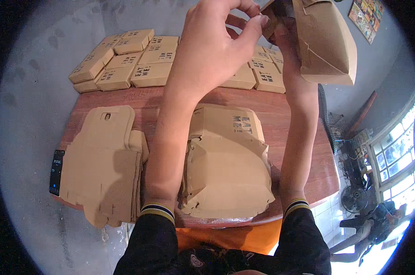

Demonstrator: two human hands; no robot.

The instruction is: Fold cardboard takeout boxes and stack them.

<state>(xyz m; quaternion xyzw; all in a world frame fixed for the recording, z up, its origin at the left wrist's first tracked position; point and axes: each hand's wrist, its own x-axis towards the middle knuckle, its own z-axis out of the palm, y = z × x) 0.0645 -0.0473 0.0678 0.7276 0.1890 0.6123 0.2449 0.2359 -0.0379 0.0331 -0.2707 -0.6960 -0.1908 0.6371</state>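
Observation:
Raised high at the top right is a partly folded kraft cardboard box (326, 44). My left hand (224, 44) pinches a flap at its left edge between thumb and fingers. My right hand (285, 34) reaches behind and into the box, its fingers mostly hidden by cardboard and shadow. Below my forearms, a stack of creased kraft box blanks (228, 172) lies on the wooden table (300, 137), its top part bearing cut-out lettering. Left of my left forearm lies another stack of flat cardboard blanks (94, 161) with a slotted tab.
Folded kraft boxes (150, 74) stand in rows and stacks along the table's far edge. A phone (57, 172) lies at the left edge. Beyond the table's right side are a fan (354, 199), a wire rack and a window. A picture (366, 20) hangs on the wall.

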